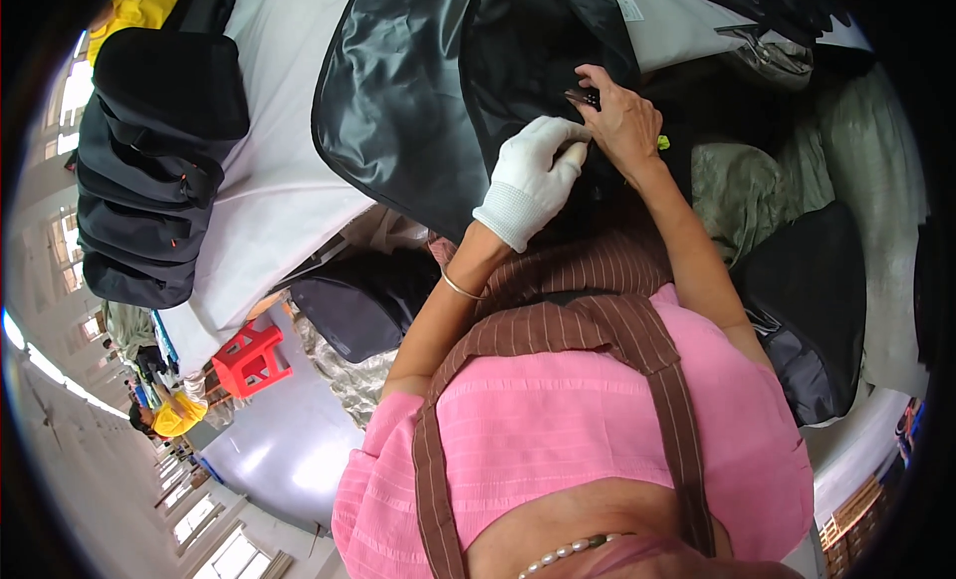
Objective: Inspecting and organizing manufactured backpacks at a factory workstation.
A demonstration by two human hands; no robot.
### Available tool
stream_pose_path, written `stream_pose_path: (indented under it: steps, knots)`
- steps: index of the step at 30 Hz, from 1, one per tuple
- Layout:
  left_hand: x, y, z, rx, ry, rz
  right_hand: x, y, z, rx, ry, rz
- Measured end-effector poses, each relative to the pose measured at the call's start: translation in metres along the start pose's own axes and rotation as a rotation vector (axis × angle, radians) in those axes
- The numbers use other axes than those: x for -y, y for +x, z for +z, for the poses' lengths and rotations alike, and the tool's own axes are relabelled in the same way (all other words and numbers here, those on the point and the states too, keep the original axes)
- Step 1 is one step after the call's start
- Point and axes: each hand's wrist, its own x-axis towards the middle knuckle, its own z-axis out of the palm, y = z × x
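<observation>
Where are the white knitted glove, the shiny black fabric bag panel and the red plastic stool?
white knitted glove (533, 176), head view, back of the gloved left hand
shiny black fabric bag panel (403, 101), head view, its broad left face
red plastic stool (249, 360), head view, its top

White table (269, 196), dark bag (418, 91) spread flat, stacked black bags (149, 171)

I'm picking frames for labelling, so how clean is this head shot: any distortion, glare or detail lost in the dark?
Head view: strong fisheye bending, with black corners; window glare at the left rim and a sheen on the floor; the left hand in its white glove is bright but readable; the right hand is sharp; the black fabric swallows detail, though it shows soft highlights.
</observation>
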Motion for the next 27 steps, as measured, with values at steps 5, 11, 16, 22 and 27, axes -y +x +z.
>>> stream_pose_path:
  steps: [5,11,16,22,27]
  knots:
    - [0.014,-0.002,0.0,-0.023,-0.024,-0.103,0.0,0.003,0.003,-0.024,-0.11,0.006]
    - [0.028,0.0,0.004,-0.068,0.045,-0.117,-0.004,0.018,-0.009,0.268,0.822,0.216]
    - [0.037,0.001,0.007,-0.133,0.048,-0.17,-0.008,-0.013,-0.037,0.41,1.354,0.217]
    - [0.043,0.005,0.005,-0.019,-0.152,-0.239,-0.002,-0.048,-0.06,0.575,1.103,-0.22]
    - [0.033,0.014,-0.014,0.235,-0.58,-0.367,0.019,-0.064,-0.053,0.778,0.871,-0.432]
